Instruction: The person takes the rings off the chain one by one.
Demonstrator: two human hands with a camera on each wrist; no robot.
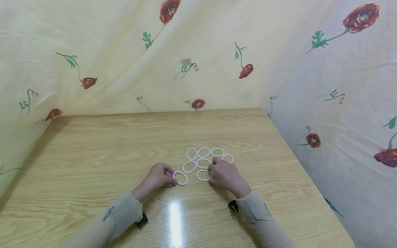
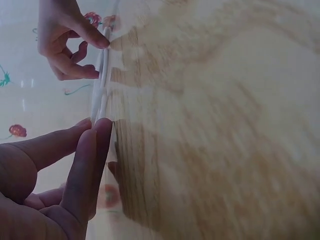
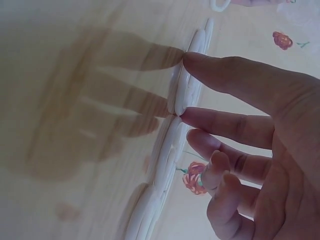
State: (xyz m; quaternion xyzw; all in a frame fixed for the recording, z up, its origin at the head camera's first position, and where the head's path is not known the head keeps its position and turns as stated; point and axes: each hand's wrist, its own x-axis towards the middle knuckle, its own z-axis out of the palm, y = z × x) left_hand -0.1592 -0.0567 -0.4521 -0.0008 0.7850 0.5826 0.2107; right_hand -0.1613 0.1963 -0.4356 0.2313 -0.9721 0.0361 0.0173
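Note:
Several white oval rings with small gaps lie flat in a loose cluster on the wooden table. At the cluster's near left end, my left hand (image 1: 161, 175) pinches the edge of one white ring (image 1: 187, 179) between thumb and fingers. My right hand (image 1: 227, 174) is over the cluster's right side. Its thumb and index finger grip opposite ends of another white ring (image 3: 184, 85), while the other fingers curl loosely. Between the hands lies a tilted white ring (image 1: 183, 168). My right hand partly covers a white ring (image 1: 232, 157) at the far right.
The wooden table (image 1: 102, 148) reaches back to a flowered cloth (image 1: 118, 69) hanging behind it and at both sides. A bright light reflection (image 1: 175, 224) shows on the near tabletop. Black wrist devices are partly visible beneath both sleeves.

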